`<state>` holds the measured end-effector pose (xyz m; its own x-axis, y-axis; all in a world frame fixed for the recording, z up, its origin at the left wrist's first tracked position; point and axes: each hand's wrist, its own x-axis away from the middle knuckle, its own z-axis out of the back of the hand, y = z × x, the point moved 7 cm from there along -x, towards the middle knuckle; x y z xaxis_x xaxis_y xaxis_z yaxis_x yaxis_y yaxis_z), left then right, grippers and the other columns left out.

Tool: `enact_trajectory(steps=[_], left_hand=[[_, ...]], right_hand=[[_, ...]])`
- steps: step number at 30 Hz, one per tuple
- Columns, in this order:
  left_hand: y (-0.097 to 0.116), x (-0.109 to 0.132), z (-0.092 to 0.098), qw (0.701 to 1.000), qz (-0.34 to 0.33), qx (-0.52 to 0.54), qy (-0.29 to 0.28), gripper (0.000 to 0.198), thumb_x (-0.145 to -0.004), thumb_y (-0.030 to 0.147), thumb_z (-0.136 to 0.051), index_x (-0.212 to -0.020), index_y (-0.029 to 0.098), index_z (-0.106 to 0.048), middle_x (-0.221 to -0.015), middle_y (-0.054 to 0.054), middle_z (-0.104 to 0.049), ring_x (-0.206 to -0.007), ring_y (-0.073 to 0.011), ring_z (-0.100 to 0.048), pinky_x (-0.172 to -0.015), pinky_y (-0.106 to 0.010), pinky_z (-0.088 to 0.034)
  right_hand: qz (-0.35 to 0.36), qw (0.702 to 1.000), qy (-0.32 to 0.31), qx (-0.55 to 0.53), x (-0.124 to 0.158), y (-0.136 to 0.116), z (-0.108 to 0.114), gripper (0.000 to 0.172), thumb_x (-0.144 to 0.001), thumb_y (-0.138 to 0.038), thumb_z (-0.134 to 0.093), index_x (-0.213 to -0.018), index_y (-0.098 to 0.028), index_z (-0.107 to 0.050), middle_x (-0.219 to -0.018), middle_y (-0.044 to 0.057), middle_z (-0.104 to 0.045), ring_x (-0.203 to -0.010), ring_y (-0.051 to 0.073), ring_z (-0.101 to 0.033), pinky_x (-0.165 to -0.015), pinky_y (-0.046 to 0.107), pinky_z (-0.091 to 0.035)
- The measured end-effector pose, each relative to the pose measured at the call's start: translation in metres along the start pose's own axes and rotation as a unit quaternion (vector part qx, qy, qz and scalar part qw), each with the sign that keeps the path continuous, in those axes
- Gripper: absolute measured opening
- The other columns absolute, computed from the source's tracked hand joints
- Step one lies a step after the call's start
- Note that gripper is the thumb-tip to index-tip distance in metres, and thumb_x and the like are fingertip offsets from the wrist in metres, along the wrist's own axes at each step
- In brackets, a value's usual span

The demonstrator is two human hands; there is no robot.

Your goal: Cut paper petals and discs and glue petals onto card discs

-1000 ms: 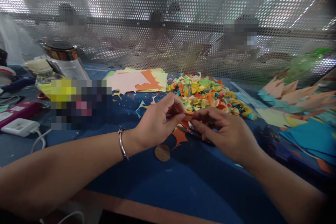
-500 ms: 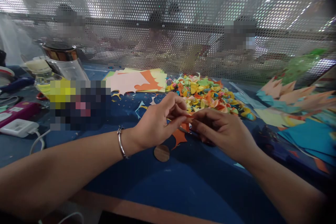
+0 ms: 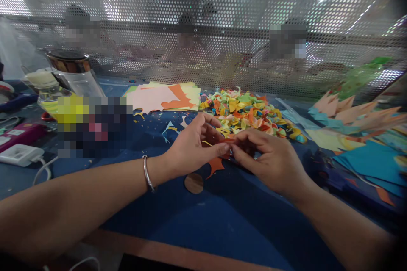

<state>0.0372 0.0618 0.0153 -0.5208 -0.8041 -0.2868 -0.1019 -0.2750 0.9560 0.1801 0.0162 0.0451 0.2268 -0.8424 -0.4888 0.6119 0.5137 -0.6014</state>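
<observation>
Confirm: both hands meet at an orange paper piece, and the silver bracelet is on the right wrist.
Wrong side: the head view shows the silver bracelet on the left wrist. The left hand and right hand meet at an orange paper piece.

A silver bangle circles the left wrist.

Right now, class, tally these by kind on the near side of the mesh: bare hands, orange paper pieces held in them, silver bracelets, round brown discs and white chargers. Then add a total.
Hands: 2 (left, right)
Held orange paper piece: 1
Silver bracelet: 1
Round brown disc: 1
White charger: 1
Total: 6
</observation>
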Motion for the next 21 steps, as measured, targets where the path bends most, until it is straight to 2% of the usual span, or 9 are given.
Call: enact_trajectory(steps=[5,13,18,21], left_hand=[[-0.006,-0.001,-0.002,0.996,0.046,0.070,-0.008,0.046,-0.076,0.022,-0.081,-0.108,0.020,-0.047,-0.082,0.002,-0.062,-0.073,-0.0105,-0.065,-0.073,-0.027,-0.054],[-0.008,-0.004,0.001,0.988,0.099,0.111,0.029,0.037,-0.076,0.011,-0.077,-0.099,0.018,-0.049,-0.070,0.004,-0.064,-0.062,-0.0084,-0.064,-0.067,-0.025,-0.052],[-0.006,0.003,-0.001,0.984,0.119,0.119,0.066,0.041,-0.076,0.010,-0.078,-0.102,0.018,-0.049,-0.071,0.005,-0.063,-0.063,-0.0086,-0.064,-0.067,-0.025,-0.051],[-0.007,0.010,-0.004,0.975,0.153,0.132,0.091,0.047,-0.073,0.012,-0.082,-0.105,0.019,-0.049,-0.076,0.005,-0.063,-0.067,-0.0102,-0.066,-0.070,-0.027,-0.052]], right_hand=[[-0.007,1.000,0.005,0.010,0.000,0.002,0.001,0.013,-0.088,-0.025,-0.061,-0.076,-0.021,-0.063,-0.062,-0.002,-0.059,-0.052,0.009,-0.052,-0.048,0.020,-0.040],[-0.031,0.999,-0.010,-0.020,0.002,0.006,-0.001,0.015,-0.092,-0.032,-0.063,-0.084,-0.021,-0.069,-0.069,0.000,-0.066,-0.055,0.010,-0.056,-0.049,0.020,-0.043],[-0.013,1.000,0.001,-0.004,0.000,0.004,-0.001,0.014,-0.092,-0.028,-0.061,-0.082,-0.021,-0.068,-0.064,-0.001,-0.062,-0.055,0.011,-0.056,-0.050,0.021,-0.044],[-0.003,1.000,0.006,0.016,-0.001,0.001,0.000,0.013,-0.091,-0.027,-0.061,-0.082,-0.021,-0.066,-0.063,-0.001,-0.063,-0.052,0.010,-0.054,-0.049,0.022,-0.044]])
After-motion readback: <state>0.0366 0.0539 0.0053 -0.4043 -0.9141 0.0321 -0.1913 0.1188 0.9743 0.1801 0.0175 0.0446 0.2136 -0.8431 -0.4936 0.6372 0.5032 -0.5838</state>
